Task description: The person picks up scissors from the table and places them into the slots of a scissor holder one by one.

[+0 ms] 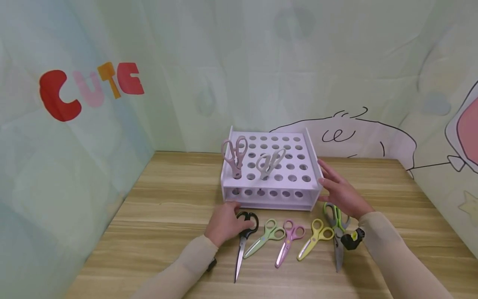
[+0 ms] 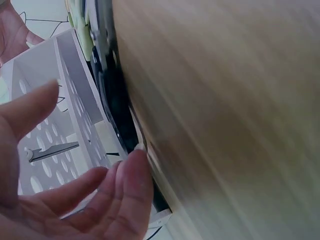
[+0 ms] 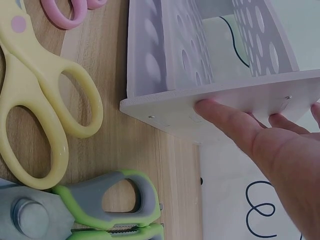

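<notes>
If the black scissors [image 1: 243, 238] on the table [image 1: 175, 195] are swept sideways by the loosely parted, empty left hand [image 1: 226, 222], the neighbouring green scissors [image 1: 265, 238] could be knocked, while the rack [image 1: 269, 205] is only touched by the right hand [image 1: 345, 197], fingers extended.

Rack [image 1: 276, 205] stood on table [image 1: 168, 191], cloth [image 1: 242, 74] behind. Two scissors stood in its top front row: one pair [image 1: 237, 171] in the far-left hole, another pair [image 1: 265, 171] in the third. Five more lay before the rack, left to right: first pair [image 1: 244, 234], second pair [image 1: 265, 235], third pair [image 1: 288, 239], fourth pair [image 1: 314, 238], fifth pair [image 1: 338, 233]. Left hand [image 1: 225, 222] was at the first pair's handles, before the rack's front left corner. Right hand [image 1: 343, 195] touched the rack's right side, behind the fifth pair.
</notes>
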Demonstrator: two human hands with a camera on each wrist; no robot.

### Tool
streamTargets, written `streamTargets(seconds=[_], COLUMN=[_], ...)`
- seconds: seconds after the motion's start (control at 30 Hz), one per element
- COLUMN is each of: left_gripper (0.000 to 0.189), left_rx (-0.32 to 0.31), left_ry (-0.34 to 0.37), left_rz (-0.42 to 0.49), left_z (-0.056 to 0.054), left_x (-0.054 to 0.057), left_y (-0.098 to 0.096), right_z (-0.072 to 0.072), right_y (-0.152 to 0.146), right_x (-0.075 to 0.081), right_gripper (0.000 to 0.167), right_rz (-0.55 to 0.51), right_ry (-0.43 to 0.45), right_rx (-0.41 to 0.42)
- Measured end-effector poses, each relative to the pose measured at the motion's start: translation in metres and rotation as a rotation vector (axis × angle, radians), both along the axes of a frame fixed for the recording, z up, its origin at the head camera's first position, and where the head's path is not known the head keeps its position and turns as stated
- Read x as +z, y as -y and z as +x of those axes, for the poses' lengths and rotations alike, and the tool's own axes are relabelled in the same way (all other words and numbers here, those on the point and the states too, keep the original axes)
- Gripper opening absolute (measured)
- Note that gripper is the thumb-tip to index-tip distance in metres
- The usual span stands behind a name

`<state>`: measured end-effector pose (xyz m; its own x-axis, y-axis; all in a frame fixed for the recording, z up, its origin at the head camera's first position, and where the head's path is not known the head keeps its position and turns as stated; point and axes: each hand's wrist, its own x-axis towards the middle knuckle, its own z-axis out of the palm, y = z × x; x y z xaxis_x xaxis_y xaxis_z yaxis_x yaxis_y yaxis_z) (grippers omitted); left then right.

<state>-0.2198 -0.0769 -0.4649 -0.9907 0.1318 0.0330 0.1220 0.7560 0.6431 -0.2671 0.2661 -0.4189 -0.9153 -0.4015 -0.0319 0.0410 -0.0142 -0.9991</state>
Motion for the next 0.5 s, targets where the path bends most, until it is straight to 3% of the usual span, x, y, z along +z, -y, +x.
streamTargets(seconds=[0.23,0.5], left_gripper=[0.070,0.066], left_rx=[-0.020,-0.049], left_ry=[0.012,-0.001], left_rz=[-0.049,-0.099], left_z=[-0.0018,-0.0025], left_x=[-0.0044,-0.0058], left_y=[-0.0025,-0.0036], right_z=[-0.0002,0.0015], right_y=[0.0004,0.0008], right_x=[0.0007,0.0023], right_gripper=[0.067,0.067], right_rz=[-0.008,-0.002], right_ry=[0.000,-0.001], right_rx=[0.003,-0.004])
